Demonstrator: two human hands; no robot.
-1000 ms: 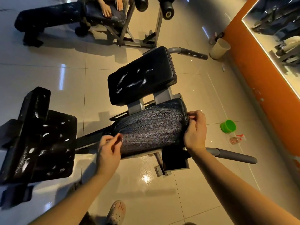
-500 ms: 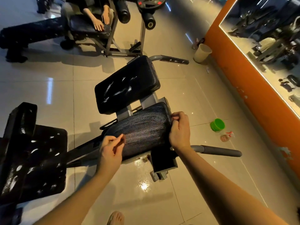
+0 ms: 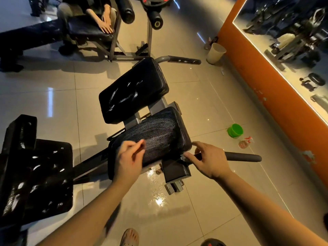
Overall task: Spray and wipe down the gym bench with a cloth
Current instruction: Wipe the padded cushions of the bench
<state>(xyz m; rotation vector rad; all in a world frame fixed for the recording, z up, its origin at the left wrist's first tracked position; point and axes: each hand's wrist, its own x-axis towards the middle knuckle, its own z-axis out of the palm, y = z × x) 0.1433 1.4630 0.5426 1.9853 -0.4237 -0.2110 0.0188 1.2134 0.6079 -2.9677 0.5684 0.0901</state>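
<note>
The gym bench has two black pads side by side. The far pad (image 3: 133, 91) shows wet white streaks. A dark textured cloth (image 3: 159, 132) lies spread over the near pad (image 3: 184, 139). My left hand (image 3: 129, 157) is at the cloth's near left edge, thumb and forefinger pinched on it. My right hand (image 3: 209, 158) hovers just off the pad's right corner, over the metal bracket, with fingers apart and nothing in them. A clear spray bottle with a red trigger (image 3: 245, 142) lies on the floor to the right.
A green cup (image 3: 235, 130) sits by the bottle. Grey handles (image 3: 243, 157) stick out rightward. A wet black pad (image 3: 35, 174) stands at left. A seated person (image 3: 106, 20) occupies the far bench. A bin (image 3: 215, 53) stands by the orange mirrored wall (image 3: 275, 96). Floor below is wet.
My right hand has let go of the cloth's right edge and dropped below the pad's corner with fingers spread. My left hand stays pinched at the left edge. The view has tilted upward.
</note>
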